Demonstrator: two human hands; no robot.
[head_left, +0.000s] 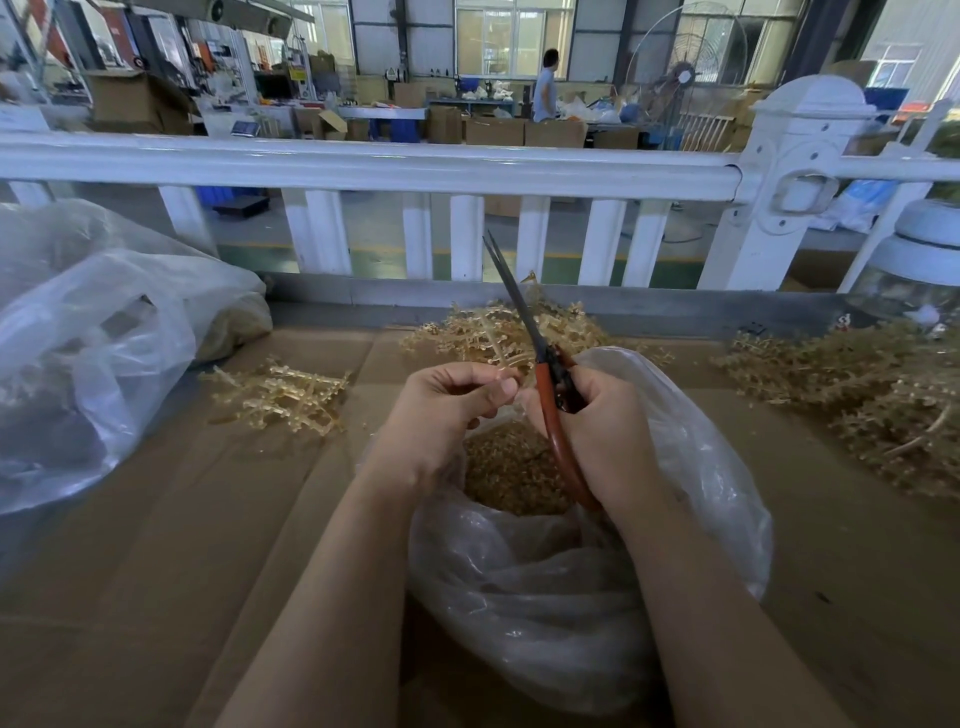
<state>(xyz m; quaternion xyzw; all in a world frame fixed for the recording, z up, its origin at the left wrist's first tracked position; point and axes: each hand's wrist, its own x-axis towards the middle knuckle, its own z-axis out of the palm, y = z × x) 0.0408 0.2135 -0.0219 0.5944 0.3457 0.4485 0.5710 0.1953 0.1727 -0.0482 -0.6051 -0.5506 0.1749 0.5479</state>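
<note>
My right hand (597, 415) grips a pair of scissors (524, 322) with red-brown handles; the dark blades point up and away, nearly closed. My left hand (447, 410) pinches a small pale-gold plastic sprue piece (506, 364) between thumb and fingers, right beside the scissors. Both hands hover over an open clear plastic bag (701, 467) that holds a heap of small golden-brown pieces (509, 473). Behind the hands lies a tangle of golden sprue branches (478, 332).
Brown cardboard (182, 519) covers the worktable. Stripped sprue frames (280, 395) lie at left, a big sprue pile (883, 405) at right. A large clear bag (93, 353) sits far left. A white railing (363, 161) borders the table; a person stands far behind.
</note>
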